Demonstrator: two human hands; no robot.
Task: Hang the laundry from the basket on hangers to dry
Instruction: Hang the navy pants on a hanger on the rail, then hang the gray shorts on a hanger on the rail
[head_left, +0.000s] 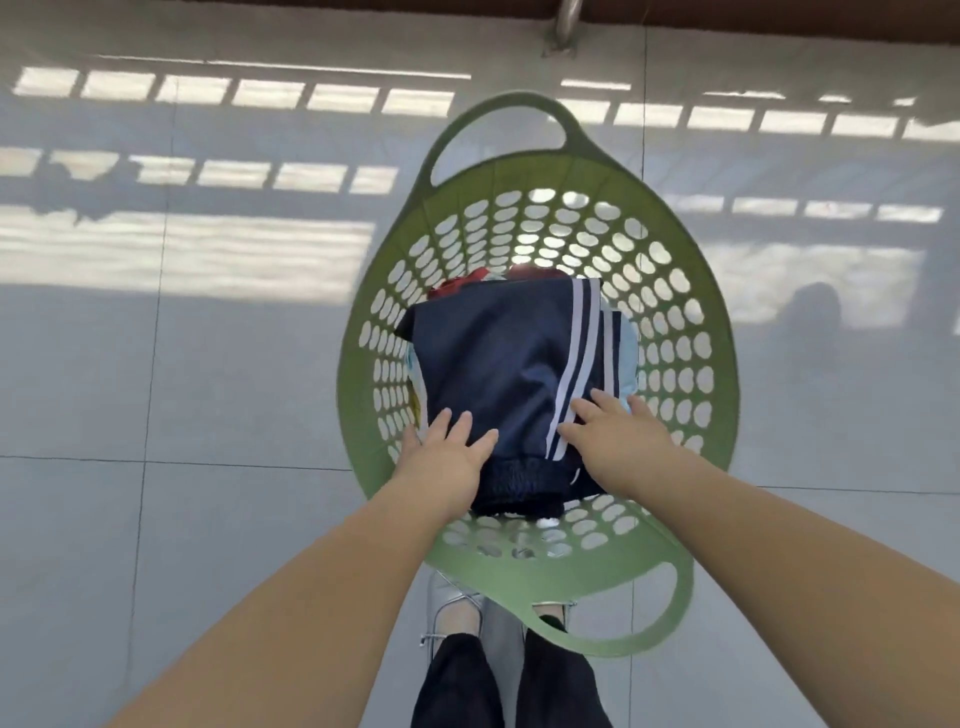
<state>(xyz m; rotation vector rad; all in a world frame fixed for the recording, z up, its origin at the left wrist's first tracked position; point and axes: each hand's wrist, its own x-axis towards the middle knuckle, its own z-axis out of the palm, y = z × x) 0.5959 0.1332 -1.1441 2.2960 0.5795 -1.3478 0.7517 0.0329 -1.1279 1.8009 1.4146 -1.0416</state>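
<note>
Navy shorts (498, 374) on top of pile in basket (358, 374). Left hand (447, 457) and right hand (618, 441) flat on near end, fingers apart, nothing gripped. Pinch waistband at both corners, lift straight up.

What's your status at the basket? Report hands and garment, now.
Left hand and right hand open, flat on folded navy white-striped garment. Garment atop pile in green perforated plastic basket. Nothing in the way.
</note>
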